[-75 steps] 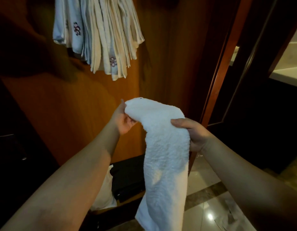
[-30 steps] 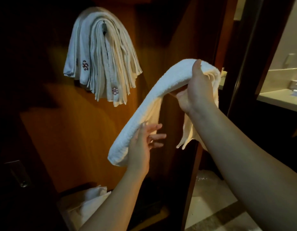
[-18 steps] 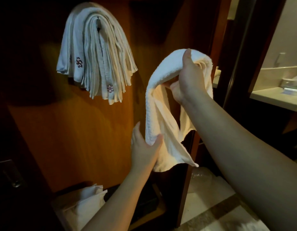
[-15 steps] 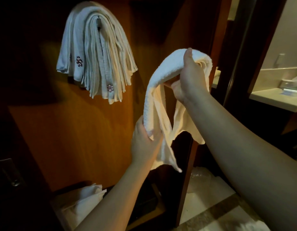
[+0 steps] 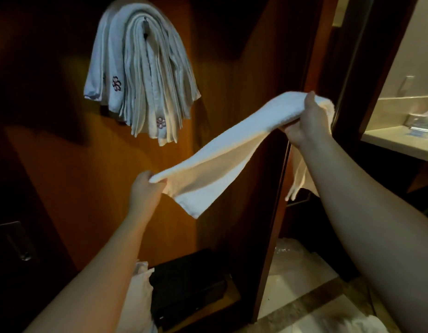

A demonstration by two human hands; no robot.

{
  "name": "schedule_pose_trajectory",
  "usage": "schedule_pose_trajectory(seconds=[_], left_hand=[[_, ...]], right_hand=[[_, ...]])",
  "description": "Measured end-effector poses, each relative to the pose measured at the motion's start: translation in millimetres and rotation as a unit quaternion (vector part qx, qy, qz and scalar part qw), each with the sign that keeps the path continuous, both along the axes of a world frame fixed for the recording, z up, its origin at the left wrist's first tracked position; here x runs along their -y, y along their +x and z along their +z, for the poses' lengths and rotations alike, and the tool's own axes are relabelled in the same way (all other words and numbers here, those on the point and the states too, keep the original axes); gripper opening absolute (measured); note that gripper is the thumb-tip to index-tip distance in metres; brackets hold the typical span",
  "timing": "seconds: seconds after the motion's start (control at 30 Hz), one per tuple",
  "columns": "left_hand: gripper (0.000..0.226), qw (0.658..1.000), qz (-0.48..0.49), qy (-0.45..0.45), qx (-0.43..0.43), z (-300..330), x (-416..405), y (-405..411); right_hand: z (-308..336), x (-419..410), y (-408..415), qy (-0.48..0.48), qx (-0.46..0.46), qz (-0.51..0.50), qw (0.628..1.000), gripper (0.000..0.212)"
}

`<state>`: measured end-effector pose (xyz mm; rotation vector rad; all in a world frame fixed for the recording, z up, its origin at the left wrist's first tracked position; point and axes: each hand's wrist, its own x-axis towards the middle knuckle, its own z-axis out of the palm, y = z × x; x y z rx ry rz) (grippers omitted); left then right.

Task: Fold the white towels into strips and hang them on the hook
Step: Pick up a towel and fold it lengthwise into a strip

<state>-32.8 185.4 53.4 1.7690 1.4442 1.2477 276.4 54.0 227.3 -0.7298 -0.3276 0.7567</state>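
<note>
Head view, towel: I see the white towel (image 5: 232,150) held up in the air as a long strip, slanting from low on the left to high on the right.
Head view, left grip: my left hand (image 5: 145,191) pinches the low end, fingers curled round the edge.
Head view, right grip: my right hand (image 5: 309,121) is closed round the high end, and a loose tail hangs down behind that wrist.
Head view, hook: the hook (image 5: 145,26) is up on the wooden wall (image 5: 71,169), well apart from my strip, with a thick bunch of hung towels (image 5: 140,78) over it.
How it will handle: I think it is soft, light and floppy, so it sags and can unfold.
Where to hold: I would hold both ends and drape the middle over the hook.
</note>
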Motion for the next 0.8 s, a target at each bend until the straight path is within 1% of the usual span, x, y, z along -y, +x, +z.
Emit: schedule_pose_trajectory(seconds=[0.03,0.07,0.1,0.13,0.2,0.23,0.27,0.3,0.33,0.37,0.4,0.43,0.47,0.5,0.57,0.6,0.67,0.8], left_hand=[[0.011,0.995,-0.027,-0.017,0.095,3,3,-7],[0.016,0.984,-0.054,-0.019,0.168,8,6,-13],[0.027,0.973,-0.073,-0.007,0.221,17,9,-18],[0.033,0.959,-0.086,0.012,0.271,28,12,-24],[0.028,0.914,-0.143,0.070,0.373,52,16,-36],[0.025,0.887,-0.195,0.083,0.411,60,16,-41],[0.029,0.875,-0.241,0.059,0.416,62,15,-44],[0.039,0.882,-0.268,0.000,0.388,58,17,-42],[0.045,0.896,-0.285,-0.074,0.333,48,23,-39],[0.042,0.908,-0.289,-0.133,0.272,35,27,-36],[0.031,0.917,-0.281,-0.159,0.234,23,30,-34],[0.020,0.921,-0.261,-0.169,0.235,17,33,-32],[0.018,0.919,-0.239,-0.167,0.266,14,33,-34],[0.022,0.907,-0.230,-0.158,0.314,13,32,-38],[0.029,0.874,-0.241,-0.145,0.396,13,29,-45],[0.030,0.862,-0.250,-0.139,0.419,13,29,-49],[0.027,0.849,-0.274,-0.133,0.432,11,32,-51],[0.038,0.839,-0.274,-0.148,0.446,13,38,-52]], right_hand=[[-10,-1,4,-0.008,-0.007,-0.005,1.000,0.068],[-20,-1,8,-0.014,-0.014,-0.009,1.000,0.068],[-31,-2,12,-0.018,-0.025,-0.010,0.999,0.067],[-40,-4,16,-0.021,-0.038,-0.009,0.999,0.065],[-55,-7,20,-0.014,-0.064,-0.001,0.998,0.063],[-59,-9,20,0.000,-0.078,0.006,0.997,0.063],[-62,-12,19,0.018,-0.096,0.014,0.995,0.064],[-64,-15,17,0.032,-0.113,0.024,0.993,0.065],[-67,-18,16,0.040,-0.125,0.030,0.991,0.065],[-71,-19,15,0.040,-0.131,0.032,0.990,0.065],[-75,-20,16,0.035,-0.134,0.032,0.990,0.065],[-80,-21,18,0.028,-0.135,0.031,0.990,0.064],[-87,-21,20,0.018,-0.135,0.032,0.990,0.064],[-93,-21,22,0.008,-0.133,0.034,0.990,0.063],[-104,-22,25,-0.011,-0.127,0.041,0.991,0.056],[-108,-23,27,-0.019,-0.129,0.040,0.991,0.054],[-114,-26,29,-0.030,-0.136,0.038,0.989,0.055],[-125,-27,28,-0.057,-0.145,0.036,0.987,0.055]])
